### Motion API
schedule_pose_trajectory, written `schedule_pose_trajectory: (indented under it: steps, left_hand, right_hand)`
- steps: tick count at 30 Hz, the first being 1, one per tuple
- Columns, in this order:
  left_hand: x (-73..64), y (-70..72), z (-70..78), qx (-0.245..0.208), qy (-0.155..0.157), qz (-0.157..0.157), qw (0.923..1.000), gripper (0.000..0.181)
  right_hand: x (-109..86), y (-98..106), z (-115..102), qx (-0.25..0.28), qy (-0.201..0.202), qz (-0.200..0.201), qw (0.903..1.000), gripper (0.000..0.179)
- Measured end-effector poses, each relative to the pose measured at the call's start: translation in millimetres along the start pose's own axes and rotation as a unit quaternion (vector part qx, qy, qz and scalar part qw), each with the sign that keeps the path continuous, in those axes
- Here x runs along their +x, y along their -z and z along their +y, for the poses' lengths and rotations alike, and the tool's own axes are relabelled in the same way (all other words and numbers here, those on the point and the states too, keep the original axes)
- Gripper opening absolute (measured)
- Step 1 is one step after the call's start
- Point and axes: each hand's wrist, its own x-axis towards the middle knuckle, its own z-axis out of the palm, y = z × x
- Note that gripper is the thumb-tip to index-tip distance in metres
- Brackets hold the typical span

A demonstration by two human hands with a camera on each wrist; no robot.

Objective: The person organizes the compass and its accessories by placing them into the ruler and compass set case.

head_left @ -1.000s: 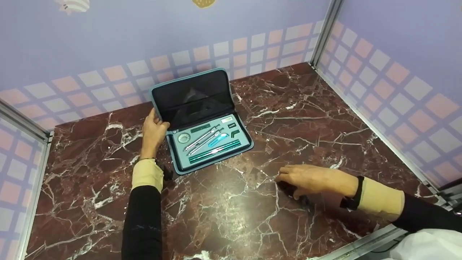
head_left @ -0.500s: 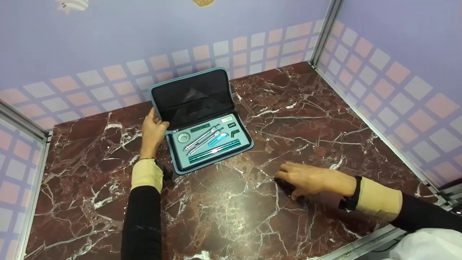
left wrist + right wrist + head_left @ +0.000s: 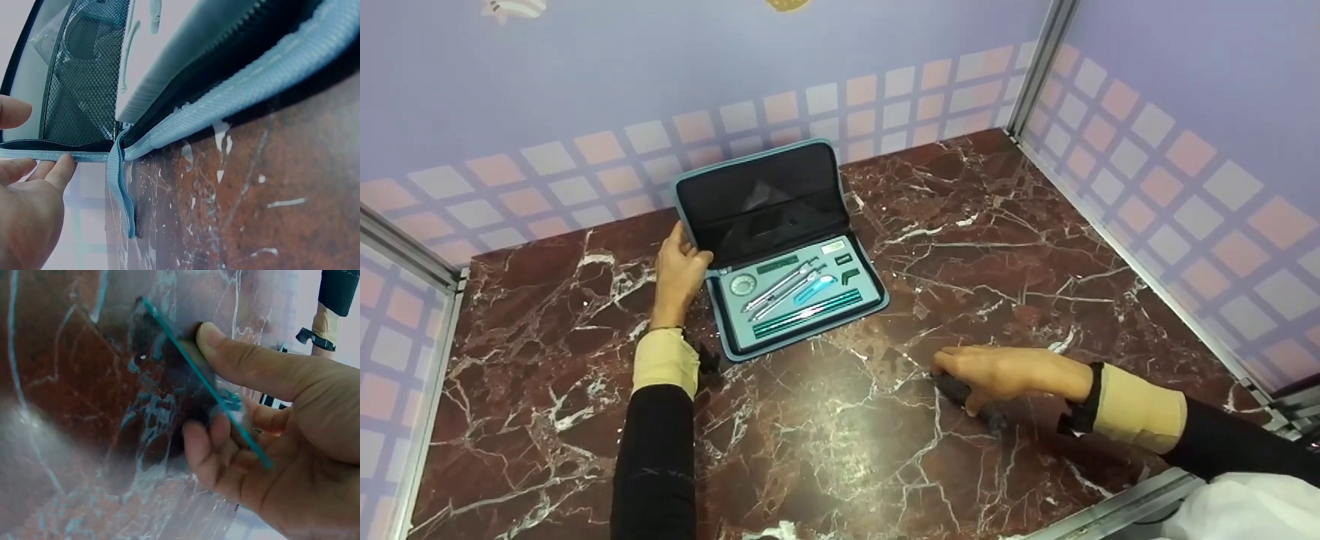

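A blue zip geometry set case (image 3: 780, 351) lies unfolded toward the back of the table, its black-lined lid leaning up. My left hand (image 3: 681, 274) holds the lid's left edge; in the left wrist view its fingers (image 3: 61, 171) lie along the outside, with the thumb on the lining side. Compasses (image 3: 784, 287), green pencils (image 3: 806, 313), a tape roll (image 3: 742, 284) and a light-blue cutter (image 3: 814, 289) sit in the tray. Right of the case, just above the table, my right hand (image 3: 997, 373) pinches a thin, flat, see-through piece with a green edge (image 3: 208, 385). Its full outline is unclear.
A clear triangular piece (image 3: 761, 202) shows in the lid's mesh pocket. The table (image 3: 825, 435) is dark red marble, with panel walls at the back and both sides. White cloth (image 3: 1249, 510) shows at the lower right corner.
My right hand has tilted slightly, and more of the dark-looking flat piece shows beneath it. The left hand and the case have stayed in place.
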Motion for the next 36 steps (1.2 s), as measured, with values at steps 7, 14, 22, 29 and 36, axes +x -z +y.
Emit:
schedule_pose_trajectory:
  steps: [7, 14, 22, 29, 36]
  left_hand:
    - [1.3, 3.6, 0.2, 0.018, 0.006, 0.001, 0.9998, 0.078]
    - [-0.3, 3.9, -2.7, 0.027, 0.005, -0.005, 0.9996, 0.077]
    - [0.7, 1.6, -3.8, 0.005, 0.000, -0.012, 0.9999, 0.077]
    - [1.6, 1.2, -2.4, 0.007, -0.002, -0.014, 0.9999, 0.077]
    - [3.0, 3.5, -2.7, 0.004, -0.015, -0.009, 0.9998, 0.077]
  right_hand:
    - [2.1, 0, 10, 0.050, 0.058, 0.025, 0.9968, 0.032]
    - [1.0, 13, 12, 0.162, 0.061, 0.025, 0.9846, 0.019]
    - [12.2, 22, 16, 0.275, 0.060, 0.050, 0.9581, 0.022]
    - [26.9, 32, 17, 0.445, -0.010, 0.077, 0.8921, 0.045]
    - [45.2, 41, 10, 0.575, -0.057, 0.106, 0.8093, 0.043]
